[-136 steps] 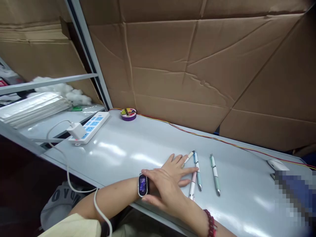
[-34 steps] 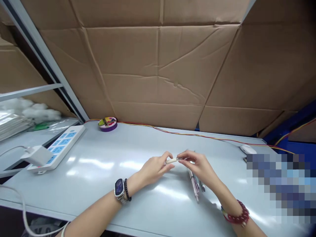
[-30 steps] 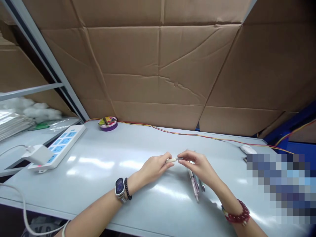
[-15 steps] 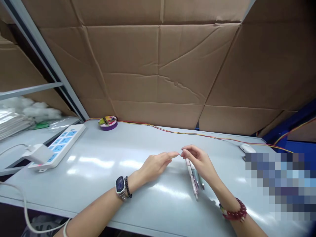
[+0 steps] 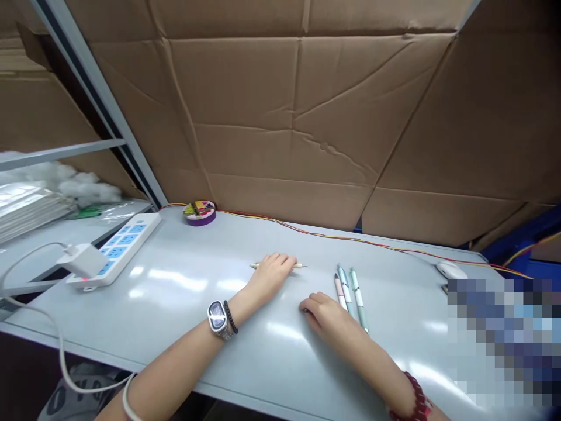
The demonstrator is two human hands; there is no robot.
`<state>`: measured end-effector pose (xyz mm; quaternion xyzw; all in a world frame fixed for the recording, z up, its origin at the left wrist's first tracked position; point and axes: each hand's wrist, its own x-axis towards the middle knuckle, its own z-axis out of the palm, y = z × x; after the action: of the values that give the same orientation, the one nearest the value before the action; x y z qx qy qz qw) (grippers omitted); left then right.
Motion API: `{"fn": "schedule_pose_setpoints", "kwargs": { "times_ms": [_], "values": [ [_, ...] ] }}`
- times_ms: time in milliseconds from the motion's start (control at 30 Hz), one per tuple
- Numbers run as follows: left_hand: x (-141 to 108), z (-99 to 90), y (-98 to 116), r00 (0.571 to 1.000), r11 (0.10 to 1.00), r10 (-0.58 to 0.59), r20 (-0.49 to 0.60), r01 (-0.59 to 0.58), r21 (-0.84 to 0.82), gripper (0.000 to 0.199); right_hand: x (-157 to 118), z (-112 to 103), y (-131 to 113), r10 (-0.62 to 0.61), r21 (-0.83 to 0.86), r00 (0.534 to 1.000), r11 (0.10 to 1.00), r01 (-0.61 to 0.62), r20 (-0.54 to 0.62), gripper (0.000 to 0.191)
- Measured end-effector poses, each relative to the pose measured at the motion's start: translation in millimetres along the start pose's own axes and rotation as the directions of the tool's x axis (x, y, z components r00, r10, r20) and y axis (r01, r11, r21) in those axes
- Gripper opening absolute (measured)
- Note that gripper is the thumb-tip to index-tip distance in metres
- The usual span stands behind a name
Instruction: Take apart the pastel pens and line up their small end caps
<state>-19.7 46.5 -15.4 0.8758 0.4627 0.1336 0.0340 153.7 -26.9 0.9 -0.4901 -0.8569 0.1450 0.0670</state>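
Note:
My left hand is closed over a slim cream pen, whose two ends stick out on either side above the table. Lower and to the right, my right hand is curled close to the tabletop, with a small dark tip showing at its fingers; the rest of that object is hidden. Just beyond the right hand lie a pink pen, a blue pen and a green pen, side by side.
At the left of the white table is a power strip with a plugged-in charger. A purple tape roll, thin cables and a white mouse lie toward the back. Cardboard stands behind.
My hands have moved apart, the right one down and left. The left hand now covers a cream pen lying crosswise. The pens at the right are more exposed.

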Motion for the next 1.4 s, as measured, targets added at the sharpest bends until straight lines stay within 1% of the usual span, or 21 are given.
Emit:
{"fn": "schedule_pose_setpoints", "kwargs": {
  "times_ms": [100,200,233,300,367,433,500,567,700,767,833,933,1000,1067,1100,1133,1200,1267,1300,1333,1400],
  "values": [
    [1,5.8,-6,0.999,1.000,0.025,0.022,-0.024,-0.019,0.015,-2,-3,1,0.002,0.015,1.000,1.000,-0.002,0.004,0.033],
    [2,11.4,-9,0.999,0.999,0.038,0.028,-0.037,-0.040,0.017,-3,-10,5,0.000,0.096,1.000,0.995,0.000,-0.003,0.030],
    [2,12.3,-9,0.999,0.998,0.042,0.024,-0.041,-0.048,0.018,-3,-13,8,0.022,0.118,1.000,0.993,-0.020,-0.018,0.030],
    [1,12.3,-9,0.999,0.998,0.043,0.009,-0.042,-0.056,0.020,-1,-18,17,0.142,0.108,0.986,0.985,-0.133,-0.082,0.030],
    [1,9.9,-7,0.999,0.998,0.036,-0.008,-0.036,-0.051,0.021,2,-21,29,0.303,0.038,0.939,0.953,-0.301,-0.165,0.029],
    [0,6.1,-4,0.999,0.999,0.023,-0.028,-0.024,-0.043,0.022,4,-22,42,0.373,-0.013,0.907,0.924,-0.383,-0.196,0.025],
    [-1,2.2,0,0.999,0.999,0.018,-0.043,-0.020,-0.046,0.022,5,-21,52,0.383,-0.016,0.905,0.920,-0.393,-0.188,0.018],
    [-2,-0.9,4,0.998,0.998,0.035,-0.053,-0.038,-0.055,0.021,5,-20,56,0.379,0.027,0.911,0.925,-0.379,-0.163,0.015],
    [-5,-4.1,16,0.990,0.990,0.133,-0.043,-0.134,-0.036,0.021,2,-23,51,0.391,0.159,0.915,0.914,-0.373,-0.102,0.024],
    [-7,-5.5,21,0.983,0.983,0.179,-0.050,-0.180,-0.023,0.021,0,-28,47,0.366,0.290,0.926,0.900,-0.325,-0.097,0.028],
    [-9,-7.9,26,0.976,0.976,0.209,-0.064,-0.212,-0.045,0.025,-1,-35,46,0.320,0.502,0.943,0.833,-0.232,-0.095,0.028],
    [-13,-14.0,30,0.973,0.955,0.219,-0.078,-0.230,-0.187,0.031,-2,-42,42,0.278,0.771,0.958,0.624,-0.124,-0.072,0.024],
    [-16,-18.6,33,0.978,0.919,0.200,-0.063,-0.210,-0.334,0.031,-1,-43,37,0.301,0.853,0.951,0.514,-0.096,-0.074,0.027],
    [-18,-22.5,35,0.989,0.872,0.151,-0.008,-0.137,-0.470,0.031,-1,-39,32,0.345,0.879,0.933,0.471,-0.076,-0.104,0.030],
    [-18,-23.8,36,0.993,0.850,0.118,0.030,-0.085,-0.519,0.031,0,-36,30,0.362,0.875,0.923,0.480,-0.065,-0.130,0.030],
    [-19,-24.7,37,0.994,0.834,0.085,0.066,-0.035,-0.551,0.031,0,-34,28,0.373,0.855,0.913,0.516,-0.058,-0.163,0.030],
    [-19,-25.2,37,0.995,0.827,0.035,0.094,0.024,-0.562,0.025,0,-29,28,0.378,0.742,0.896,0.665,-0.087,-0.234,0.033],
    [-18,-24.8,38,0.998,0.852,0.024,0.064,0.013,-0.524,0.019,0,-27,29,0.378,0.547,0.882,0.819,-0.176,-0.281,0.045],
    [-18,-24.5,38,0.999,0.868,0.031,0.039,-0.008,-0.497,0.018,1,-27,30,0.379,0.463,0.880,0.859,-0.219,-0.286,0.050],
    [-17,-24.2,38,0.999,0.881,0.041,0.015,-0.029,-0.471,0.019,1,-27,31,0.383,0.413,0.880,0.876,-0.249,-0.282,0.054],
    [-17,-24.4,38,0.999,0.896,0.055,-0.004,-0.051,-0.440,0.023,2,-28,31,0.389,0.417,0.879,0.872,-0.256,-0.276,0.057]
  ]
}}
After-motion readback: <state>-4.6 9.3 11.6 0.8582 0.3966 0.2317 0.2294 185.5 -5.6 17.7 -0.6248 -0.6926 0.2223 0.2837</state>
